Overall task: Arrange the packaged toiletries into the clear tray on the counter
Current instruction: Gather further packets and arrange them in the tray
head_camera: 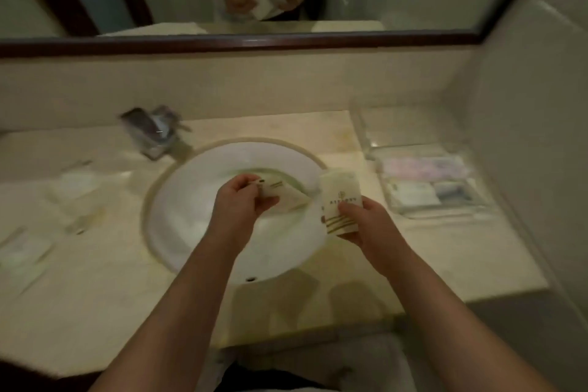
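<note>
My right hand (370,223) grips a cream packet (339,197) with a gold logo, held upright over the sink's right rim. Above the basin my left hand (240,200) holds one or two similar cream packets (288,197), fanned toward the right. The clear tray (477,210) sits on the counter at the right, against the side wall. Inside it lie a pink packet (424,167) and pale boxed items (413,194). The whole view is blurred.
A round white sink (197,200) fills the counter's middle, with a chrome faucet (152,130) behind it. Several blurred wrapped items (76,188) lie on the counter at left. A mirror with a dark frame (238,44) runs along the back wall.
</note>
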Demonstrator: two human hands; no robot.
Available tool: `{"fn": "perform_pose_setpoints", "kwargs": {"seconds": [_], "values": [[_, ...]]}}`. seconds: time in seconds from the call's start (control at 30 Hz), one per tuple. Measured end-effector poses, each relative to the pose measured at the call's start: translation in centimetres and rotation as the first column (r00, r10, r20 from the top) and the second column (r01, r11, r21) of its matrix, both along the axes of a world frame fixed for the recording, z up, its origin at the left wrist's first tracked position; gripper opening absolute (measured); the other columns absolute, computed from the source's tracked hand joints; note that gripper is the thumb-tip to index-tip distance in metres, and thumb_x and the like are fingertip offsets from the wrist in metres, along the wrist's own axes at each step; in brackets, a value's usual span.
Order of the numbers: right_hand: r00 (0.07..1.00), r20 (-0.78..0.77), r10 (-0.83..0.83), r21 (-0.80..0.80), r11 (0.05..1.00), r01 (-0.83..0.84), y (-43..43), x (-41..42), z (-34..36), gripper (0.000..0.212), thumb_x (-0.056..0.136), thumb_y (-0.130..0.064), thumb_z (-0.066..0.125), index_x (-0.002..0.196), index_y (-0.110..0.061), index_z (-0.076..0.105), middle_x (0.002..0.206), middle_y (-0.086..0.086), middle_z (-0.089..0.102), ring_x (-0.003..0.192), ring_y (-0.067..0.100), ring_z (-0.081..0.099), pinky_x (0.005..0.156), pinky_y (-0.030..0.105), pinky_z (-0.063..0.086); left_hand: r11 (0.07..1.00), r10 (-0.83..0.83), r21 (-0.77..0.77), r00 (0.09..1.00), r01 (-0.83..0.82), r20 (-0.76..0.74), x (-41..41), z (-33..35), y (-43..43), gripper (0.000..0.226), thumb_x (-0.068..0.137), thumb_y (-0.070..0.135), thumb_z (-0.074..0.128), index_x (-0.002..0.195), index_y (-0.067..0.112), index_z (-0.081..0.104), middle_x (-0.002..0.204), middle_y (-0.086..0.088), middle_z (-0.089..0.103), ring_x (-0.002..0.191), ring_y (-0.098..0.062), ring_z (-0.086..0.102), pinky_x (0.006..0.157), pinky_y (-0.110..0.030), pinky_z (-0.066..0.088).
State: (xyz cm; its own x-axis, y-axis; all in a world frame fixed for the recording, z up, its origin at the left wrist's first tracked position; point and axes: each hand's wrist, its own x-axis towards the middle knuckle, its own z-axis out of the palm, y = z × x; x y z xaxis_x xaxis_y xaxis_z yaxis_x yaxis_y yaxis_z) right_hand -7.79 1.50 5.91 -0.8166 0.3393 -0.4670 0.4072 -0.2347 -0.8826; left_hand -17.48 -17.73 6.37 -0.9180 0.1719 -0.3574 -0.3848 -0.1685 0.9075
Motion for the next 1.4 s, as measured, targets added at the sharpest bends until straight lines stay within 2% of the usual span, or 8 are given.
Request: {"fn": "perform_pose_setpoints", "kwargs": {"seconds": [0.17,0.27,0.5,0.67,0.77,0.97,1.17,1.4], "values": [[0.996,0.019,-0.084,-0.008,0.996,0.084,7.9,4.7,0.7,0.013,0.092,-0.009,0.058,0.1,-0.01,0.067,0.1,0.016,0.071,0.093,0.03,0.07,0.081,0.042,0.058,0.988,-0.142,0.068,0.99,0.141,0.009,3.8,0.6,9.8,0.011,0.091,0.002,0.048,0.083,0.003,0.055,0.082,-0.011,0.058,0.079,-0.025,0.061,0.074,-0.034,0.057],[0.995,0.028,-0.095,-0.026,0.995,0.096,12.0,6.6,0.8,0.017,0.092,-0.009,0.056,0.105,-0.012,0.066,0.105,0.015,0.072,0.098,0.031,0.07,0.084,0.044,0.058,0.959,-0.28,-0.058,0.958,0.276,-0.069,4.3,0.7,14.3,0.025,0.082,-0.016,0.05,0.079,0.007,0.058,0.073,-0.008,0.06,0.08,-0.024,0.062,0.063,-0.025,0.053],[0.962,0.129,-0.242,0.059,0.97,0.236,20.7,8.5,-0.1,0.015,0.092,-0.01,0.055,0.1,-0.017,0.067,0.091,0.007,0.069,0.081,0.02,0.066,0.061,0.03,0.053,0.849,-0.437,-0.37,0.895,0.377,-0.092,1.6,-1.3,21.1,0.042,0.073,-0.014,0.059,0.088,0.025,0.063,0.109,-0.01,0.064,0.106,-0.014,0.062,0.062,-0.025,0.052],[0.938,0.162,-0.307,0.099,0.951,0.294,25.3,8.1,-1.0,0.012,0.093,-0.013,0.056,0.096,-0.018,0.067,0.089,0.004,0.068,0.08,0.017,0.061,0.073,0.032,0.047,0.812,-0.427,-0.487,0.897,0.323,-0.118,-1.1,-3.0,23.6,0.045,0.069,-0.009,0.061,0.084,0.034,0.064,0.115,-0.007,0.061,0.105,-0.02,0.063,0.063,-0.026,0.051],[0.942,0.166,-0.29,0.088,0.956,0.279,26.7,7.1,-1.5,0.014,0.093,-0.015,0.056,0.099,-0.019,0.068,0.09,0.002,0.068,0.082,0.017,0.061,0.078,0.034,0.045,0.808,-0.457,-0.475,0.88,0.348,-0.133,-1.8,-3.2,24.6,0.047,0.067,-0.01,0.061,0.079,0.035,0.066,0.104,-0.003,0.069,0.097,-0.017,0.067,0.078,-0.042,0.058],[0.958,0.172,-0.229,0.05,0.973,0.224,28.7,4.6,-2.1,0.015,0.094,-0.011,0.054,0.098,-0.016,0.067,0.085,0.002,0.068,0.075,0.013,0.061,0.067,0.026,0.047,0.818,-0.512,-0.321,0.858,0.477,-0.029,-0.8,-2.3,25.9,0.034,0.082,-0.01,0.056,0.099,0.013,0.074,0.103,-0.007,0.074,0.101,-0.018,0.068,0.095,-0.035,0.049],[0.96,0.159,-0.231,0.021,0.973,0.23,30.8,3.5,-2.3,0.017,0.093,-0.007,0.055,0.093,-0.019,0.067,0.083,-0.001,0.069,0.074,0.011,0.062,0.062,0.025,0.047,0.918,-0.28,-0.239,0.944,0.316,0.173,0.1,-2.7,30.6,0.013,0.082,-0.008,0.065,0.083,0.005,0.066,0.09,-0.015,0.065,0.07,-0.02,0.064,0.062,-0.023,0.059],[0.95,0.182,-0.254,0.017,0.967,0.255,32.1,4.1,-3.0,0.018,0.093,-0.008,0.055,0.087,-0.021,0.066,0.082,0.0,0.07,0.072,0.013,0.064,0.063,0.027,0.049,0.832,-0.33,-0.48,0.944,0.277,-0.028,-1.2,-3.5,34.4,0.018,0.08,0.003,0.072,0.072,0.013,0.06,0.064,-0.004,0.057,0.049,-0.015,0.05,0.043,-0.02,0.046]]}}
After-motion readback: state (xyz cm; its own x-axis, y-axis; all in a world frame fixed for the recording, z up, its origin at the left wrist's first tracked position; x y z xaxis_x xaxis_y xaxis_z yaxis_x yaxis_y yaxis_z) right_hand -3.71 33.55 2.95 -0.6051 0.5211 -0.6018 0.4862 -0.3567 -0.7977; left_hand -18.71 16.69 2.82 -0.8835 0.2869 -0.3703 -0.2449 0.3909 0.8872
